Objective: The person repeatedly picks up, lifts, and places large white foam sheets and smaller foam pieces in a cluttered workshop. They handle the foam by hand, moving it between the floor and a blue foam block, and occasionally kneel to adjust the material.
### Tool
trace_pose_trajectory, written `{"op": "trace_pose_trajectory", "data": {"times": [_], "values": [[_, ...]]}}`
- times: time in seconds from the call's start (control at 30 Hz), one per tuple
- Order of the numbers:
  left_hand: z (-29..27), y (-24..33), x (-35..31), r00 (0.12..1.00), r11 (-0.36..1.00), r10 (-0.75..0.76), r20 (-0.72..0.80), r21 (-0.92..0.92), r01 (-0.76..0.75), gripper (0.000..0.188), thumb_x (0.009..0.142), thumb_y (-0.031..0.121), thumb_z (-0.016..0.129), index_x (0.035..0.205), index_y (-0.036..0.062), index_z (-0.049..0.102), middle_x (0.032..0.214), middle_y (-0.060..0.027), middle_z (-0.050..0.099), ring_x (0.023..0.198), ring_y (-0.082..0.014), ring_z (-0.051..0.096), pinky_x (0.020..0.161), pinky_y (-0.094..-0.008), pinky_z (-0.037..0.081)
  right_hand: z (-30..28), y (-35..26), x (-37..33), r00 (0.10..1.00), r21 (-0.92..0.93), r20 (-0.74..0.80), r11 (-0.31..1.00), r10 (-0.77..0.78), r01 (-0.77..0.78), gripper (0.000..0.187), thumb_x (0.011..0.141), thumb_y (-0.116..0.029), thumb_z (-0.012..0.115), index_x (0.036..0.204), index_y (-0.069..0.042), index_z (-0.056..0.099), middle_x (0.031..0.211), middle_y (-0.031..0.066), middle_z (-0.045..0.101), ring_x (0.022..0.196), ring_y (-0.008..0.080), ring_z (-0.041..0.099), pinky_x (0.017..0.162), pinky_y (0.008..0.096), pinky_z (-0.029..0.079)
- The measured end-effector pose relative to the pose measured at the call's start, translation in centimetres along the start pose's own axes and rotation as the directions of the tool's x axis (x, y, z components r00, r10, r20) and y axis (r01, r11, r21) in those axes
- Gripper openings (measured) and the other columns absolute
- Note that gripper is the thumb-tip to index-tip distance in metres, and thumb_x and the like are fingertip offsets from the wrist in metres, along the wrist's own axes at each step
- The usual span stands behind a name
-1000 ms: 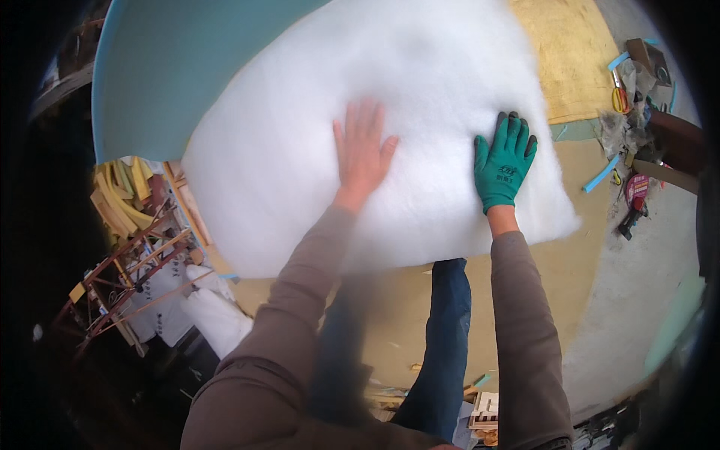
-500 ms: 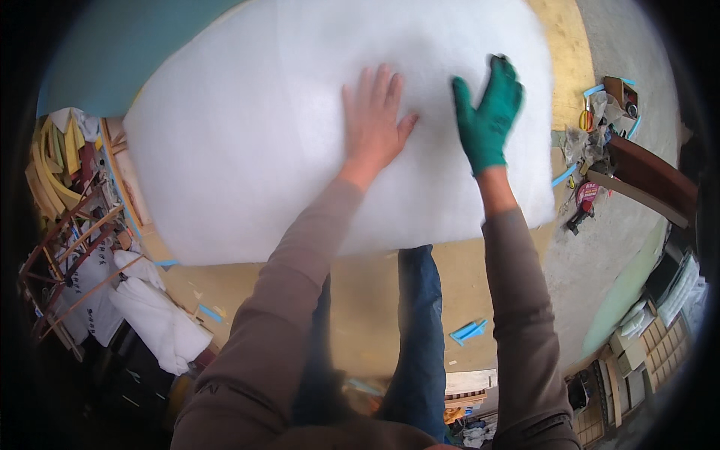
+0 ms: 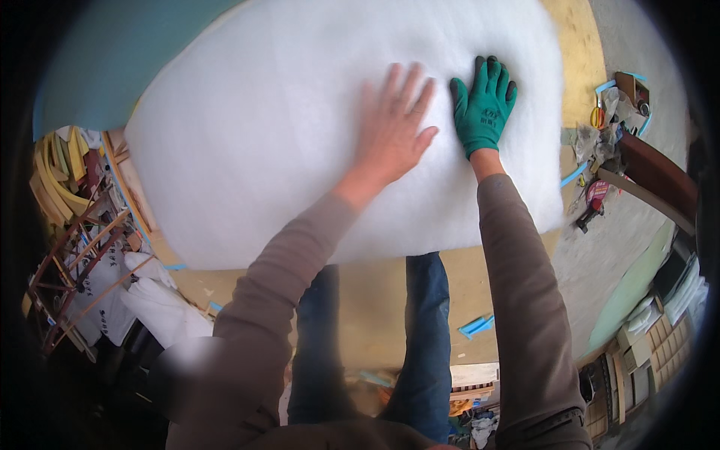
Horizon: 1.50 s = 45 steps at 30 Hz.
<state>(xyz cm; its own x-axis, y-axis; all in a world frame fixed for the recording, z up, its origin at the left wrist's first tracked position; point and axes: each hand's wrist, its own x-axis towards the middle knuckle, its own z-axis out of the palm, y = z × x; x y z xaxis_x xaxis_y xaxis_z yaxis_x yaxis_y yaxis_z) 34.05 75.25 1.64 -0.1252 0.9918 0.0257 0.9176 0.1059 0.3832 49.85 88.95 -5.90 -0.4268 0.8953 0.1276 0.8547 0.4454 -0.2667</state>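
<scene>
A large sheet of white fluffy batting (image 3: 247, 150) with rounded edges spreads in front of me over a tan board (image 3: 375, 307). On its right half lies my right hand (image 3: 484, 109), in a green glove with dark fingertips, palm down and fingers a little apart. My bare left hand (image 3: 394, 135) is over the middle of the batting, fingers stretched and spread, slightly blurred; whether it presses down or hovers I cannot tell. Neither hand holds anything.
At the far left is a blue-green surface (image 3: 112, 67). Yellow foam strips (image 3: 64, 161) and wooden frames (image 3: 75, 262) crowd the left. Scissors (image 3: 597, 116), a small box (image 3: 634, 90) and a curved brown piece (image 3: 660, 172) lie on the right. Blue strips (image 3: 476, 326) lie near my legs.
My left hand has moved slightly right across the batting, toward the gloved hand. The right hand has turned and come down flat, its fingers now more spread.
</scene>
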Motion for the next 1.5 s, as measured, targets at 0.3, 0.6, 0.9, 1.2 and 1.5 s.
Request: {"op": "trace_pose_trajectory", "data": {"times": [0.3,0.6,0.9,1.2,1.5], "values": [[-1.6,-3.8,-1.3,0.919,0.986,0.083,0.386,0.104,-0.133,0.064,0.108,0.043,0.058,0.166,0.02,0.045,0.179,0.0053,0.031,0.166,-0.0229,0.021,0.133,-0.061,0.016,-0.4,-0.2,0.2,0.999,-0.019,0.035,1.0,0.023,-0.022,0.075,0.106,-0.057,0.057,0.162,-0.008,0.047,0.171,0.0156,0.043,0.159,0.0379,0.033,0.131,0.0592,0.017],[-2.4,-4.1,-2.5,0.934,0.987,0.095,0.345,0.09,-0.134,0.054,0.106,0.036,0.064,0.159,0.0275,0.055,0.178,0.0035,0.031,0.166,-0.03,0.019,0.129,-0.0733,0.015,-0.4,-0.3,0.0,1.0,-0.017,-0.016,1.0,-0.001,0.001,0.075,0.105,-0.058,0.057,0.161,-0.008,0.049,0.17,0.0145,0.044,0.157,0.037,0.036,0.131,0.0586,0.017],[-5.4,-1.6,-1.7,0.936,0.984,0.035,0.351,0.152,-0.094,0.049,0.101,0.029,0.07,0.15,0.0253,0.063,0.172,-0.0009,0.039,0.166,-0.0328,0.021,0.126,-0.0754,0.017,-0.2,-0.3,0.0,1.0,-0.002,-0.013,1.0,0.017,-0.017,0.074,0.106,-0.057,0.057,0.161,-0.008,0.049,0.171,0.0143,0.043,0.159,0.0372,0.034,0.131,0.0591,0.018],[-1.8,-2.8,-2.4,0.954,0.979,0.196,0.226,0.018,-0.205,0.043,0.102,0.028,0.066,0.145,0.0244,0.065,0.171,0.0011,0.041,0.161,-0.0295,0.032,0.128,-0.0691,0.023,0.0,0.1,0.2,0.999,-0.017,-0.04,1.0,-0.021,0.02,0.072,0.104,-0.055,0.06,0.158,-0.008,0.051,0.165,0.0153,0.05,0.154,0.0375,0.039,0.129,0.06,0.021],[-0.1,-0.9,-1.8,0.993,0.985,-0.039,0.113,-0.165,0.057,0.019,0.101,0.019,0.068,0.117,0.0156,0.078,0.157,-0.0007,0.054,0.159,-0.029,0.035,0.126,-0.0732,0.021,-2.5,-0.4,0.9,0.997,0.103,-0.048,0.993,-0.057,0.061,0.074,0.103,-0.055,0.063,0.157,-0.006,0.051,0.164,0.0186,0.049,0.153,0.0378,0.04,0.128,0.06,0.021]]}}
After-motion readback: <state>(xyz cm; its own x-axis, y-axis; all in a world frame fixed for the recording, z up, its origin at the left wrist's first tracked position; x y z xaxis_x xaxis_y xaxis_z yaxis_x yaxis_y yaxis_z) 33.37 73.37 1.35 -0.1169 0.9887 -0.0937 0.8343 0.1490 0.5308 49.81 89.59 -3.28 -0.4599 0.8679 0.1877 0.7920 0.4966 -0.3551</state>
